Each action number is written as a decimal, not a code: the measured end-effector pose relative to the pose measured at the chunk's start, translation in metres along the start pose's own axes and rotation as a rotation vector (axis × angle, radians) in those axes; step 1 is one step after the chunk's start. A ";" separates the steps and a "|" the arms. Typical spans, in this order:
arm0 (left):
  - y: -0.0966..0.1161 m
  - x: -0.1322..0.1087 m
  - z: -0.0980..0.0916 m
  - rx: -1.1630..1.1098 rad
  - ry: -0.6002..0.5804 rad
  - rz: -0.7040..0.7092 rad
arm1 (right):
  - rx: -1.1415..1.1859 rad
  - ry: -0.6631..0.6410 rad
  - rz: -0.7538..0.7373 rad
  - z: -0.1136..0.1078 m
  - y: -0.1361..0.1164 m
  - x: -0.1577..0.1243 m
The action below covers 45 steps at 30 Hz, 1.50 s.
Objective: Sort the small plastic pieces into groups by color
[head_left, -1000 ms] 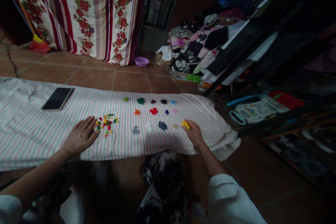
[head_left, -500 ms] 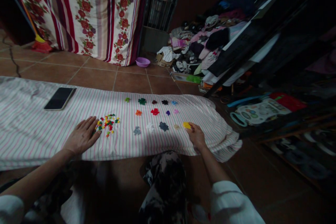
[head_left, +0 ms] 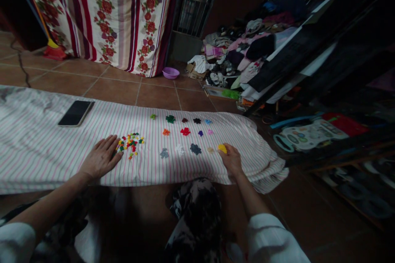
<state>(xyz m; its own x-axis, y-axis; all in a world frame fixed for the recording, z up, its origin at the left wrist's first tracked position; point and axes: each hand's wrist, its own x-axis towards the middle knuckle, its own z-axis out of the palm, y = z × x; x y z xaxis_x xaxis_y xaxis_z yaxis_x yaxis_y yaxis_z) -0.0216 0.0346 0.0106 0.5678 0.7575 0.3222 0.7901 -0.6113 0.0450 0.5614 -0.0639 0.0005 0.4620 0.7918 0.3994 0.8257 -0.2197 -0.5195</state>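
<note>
My left hand [head_left: 100, 157] lies flat on the striped cloth, fingers stretched out. Its fingertips touch the left edge of a loose pile of small mixed-colour pieces [head_left: 132, 143], mostly red, yellow, green and white. Over to the right, my right hand [head_left: 231, 159] has its fingers drawn together at a small heap of yellow pieces [head_left: 222, 148]. Beside that heap lie beige pieces [head_left: 210, 150], dark grey pieces [head_left: 195, 148], white pieces [head_left: 179, 149] and light grey pieces [head_left: 164, 153]. Red pieces [head_left: 185, 131] and orange pieces [head_left: 166, 132] form separate heaps behind them.
Dark green pieces [head_left: 170, 119] and black pieces [head_left: 196, 121] sit in the back row. A phone [head_left: 76, 113] rests on the cloth at left. Beyond it are a purple basin [head_left: 170, 73], a floral curtain [head_left: 123, 20] and a clothes pile [head_left: 243, 49].
The view has shifted slightly, so everything appears a little further right. Both hands keep their places against the cloth, with the right still at the yellow pieces.
</note>
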 end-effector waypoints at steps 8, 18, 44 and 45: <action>0.001 0.001 -0.001 -0.039 0.019 -0.014 | -0.139 0.087 -0.046 -0.007 -0.032 -0.005; 0.006 0.003 -0.002 -0.014 0.020 -0.081 | 0.157 -0.028 -0.251 0.007 -0.140 -0.049; 0.011 0.006 -0.003 -0.028 0.055 -0.106 | 0.215 -0.556 -0.471 0.127 -0.310 -0.099; 0.012 0.006 -0.003 -0.031 0.059 -0.113 | 0.209 -0.562 -0.472 0.127 -0.311 -0.099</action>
<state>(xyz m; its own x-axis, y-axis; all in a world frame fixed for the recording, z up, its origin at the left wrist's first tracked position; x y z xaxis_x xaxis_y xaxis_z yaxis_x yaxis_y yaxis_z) -0.0096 0.0315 0.0158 0.4602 0.8079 0.3681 0.8402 -0.5303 0.1134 0.2179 -0.0014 0.0263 -0.2054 0.9582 0.1990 0.7907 0.2823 -0.5433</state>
